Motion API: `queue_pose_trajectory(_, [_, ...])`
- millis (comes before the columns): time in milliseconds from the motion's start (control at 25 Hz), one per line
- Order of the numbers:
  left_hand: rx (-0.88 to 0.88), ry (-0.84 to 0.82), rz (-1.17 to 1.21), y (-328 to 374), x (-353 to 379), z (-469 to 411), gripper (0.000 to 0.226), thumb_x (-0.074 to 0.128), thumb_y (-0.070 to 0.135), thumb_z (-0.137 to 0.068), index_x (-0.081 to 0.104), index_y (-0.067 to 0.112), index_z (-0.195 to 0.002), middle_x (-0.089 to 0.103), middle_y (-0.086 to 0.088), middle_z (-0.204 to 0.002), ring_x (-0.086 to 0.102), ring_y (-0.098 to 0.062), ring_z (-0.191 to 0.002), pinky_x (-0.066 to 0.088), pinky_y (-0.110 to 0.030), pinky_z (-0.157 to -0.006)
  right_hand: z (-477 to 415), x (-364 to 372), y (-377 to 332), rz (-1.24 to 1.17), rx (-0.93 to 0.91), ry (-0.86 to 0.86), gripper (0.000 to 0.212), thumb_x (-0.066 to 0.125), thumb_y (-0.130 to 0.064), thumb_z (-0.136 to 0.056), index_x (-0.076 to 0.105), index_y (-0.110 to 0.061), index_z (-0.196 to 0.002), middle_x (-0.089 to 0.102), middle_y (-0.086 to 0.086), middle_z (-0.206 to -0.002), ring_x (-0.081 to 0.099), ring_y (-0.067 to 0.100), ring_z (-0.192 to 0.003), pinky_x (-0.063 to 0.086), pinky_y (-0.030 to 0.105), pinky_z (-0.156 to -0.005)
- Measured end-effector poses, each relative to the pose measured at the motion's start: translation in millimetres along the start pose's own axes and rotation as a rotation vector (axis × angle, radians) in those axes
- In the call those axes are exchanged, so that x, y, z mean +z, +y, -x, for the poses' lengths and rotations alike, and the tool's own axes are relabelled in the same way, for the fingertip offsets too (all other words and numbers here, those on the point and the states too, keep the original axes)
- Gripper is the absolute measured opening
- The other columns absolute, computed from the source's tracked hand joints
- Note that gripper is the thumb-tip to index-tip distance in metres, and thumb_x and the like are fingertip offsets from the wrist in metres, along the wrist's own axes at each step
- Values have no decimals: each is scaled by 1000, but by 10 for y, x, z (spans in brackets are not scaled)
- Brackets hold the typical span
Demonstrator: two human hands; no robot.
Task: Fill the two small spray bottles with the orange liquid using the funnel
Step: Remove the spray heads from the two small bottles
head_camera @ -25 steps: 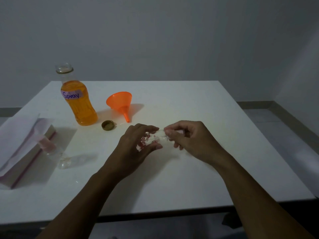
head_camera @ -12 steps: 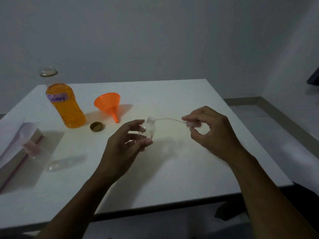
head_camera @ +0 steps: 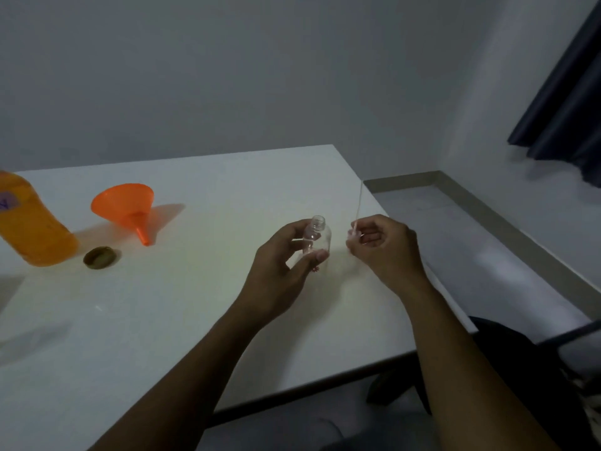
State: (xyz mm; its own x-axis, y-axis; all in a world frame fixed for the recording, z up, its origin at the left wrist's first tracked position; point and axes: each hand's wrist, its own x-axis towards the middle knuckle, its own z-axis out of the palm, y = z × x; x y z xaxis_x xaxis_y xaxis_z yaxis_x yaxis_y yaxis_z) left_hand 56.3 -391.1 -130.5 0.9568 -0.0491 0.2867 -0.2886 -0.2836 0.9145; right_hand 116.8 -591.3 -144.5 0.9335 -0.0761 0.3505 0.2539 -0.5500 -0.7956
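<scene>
A bare, dimly lit room, most likely in a home or a small office.

Plain grey-white walls (head_camera: 227, 76) meet in a corner at the right, with a pale skirting board (head_camera: 487, 206) running along a light tiled floor (head_camera: 471, 249). A dark curtain (head_camera: 566, 102) hangs at the upper right edge. The only furniture clearly seen is a plain white square worktop (head_camera: 195, 304) with a dark edge, pushed near the back wall. On it lie household items: an orange plastic funnel (head_camera: 125, 206) on its side, a bottle of orange liquid (head_camera: 31, 229) with a handwritten label, and its loose cap (head_camera: 99, 257). Nothing here shows lab or workshop fittings.
</scene>
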Motion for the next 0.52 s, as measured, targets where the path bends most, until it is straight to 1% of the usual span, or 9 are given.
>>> queue_pose_trajectory(40, [4,-4,-4,-19,58,-40,47,67,30,-88,52,22,-131,63,7,-121,65,-9,-102,57,-25,-80,-9,9,43,-12,-6,6,18,76,-21,-84,75,-16,-101,76,-8,-87,72,3,-76,62,21,-69])
queue_pose_trajectory(160, [-25,-14,33,-76,166,-87,45,68,26,-88,54,19,-130,64,2,-117,67,-11,-93,54,-19,-73,-30,34,136,-19,-26,12,21,74,-19,-87,73,-15,-108,76,-6,-89,73,3,-76,61,18,-70])
queue_pose_trajectory(360, [-35,4,56,-114,208,-107,47,72,21,-85,55,19,-129,62,3,-119,67,-10,-96,55,-19,-72,-15,61,175,61,-86,11,23,71,-22,-89,70,-14,-111,75,-6,-87,72,3,-72,59,15,-70])
queue_pose_trajectory(440, [-48,0,35,-127,217,-109,47,74,20,-83,56,18,-126,64,4,-117,68,-7,-95,54,-18,-76,-12,17,147,87,-28,-37,32,77,-25,-84,68,-17,-114,73,-7,-89,70,2,-76,57,15,-69])
queue_pose_trajectory(520, [-71,-18,-21,-146,195,-80,49,76,22,-80,57,17,-125,67,4,-116,67,-3,-97,52,-16,-82,18,-90,120,89,91,-108,46,86,-22,-75,65,-21,-117,70,-6,-95,67,2,-83,52,14,-70])
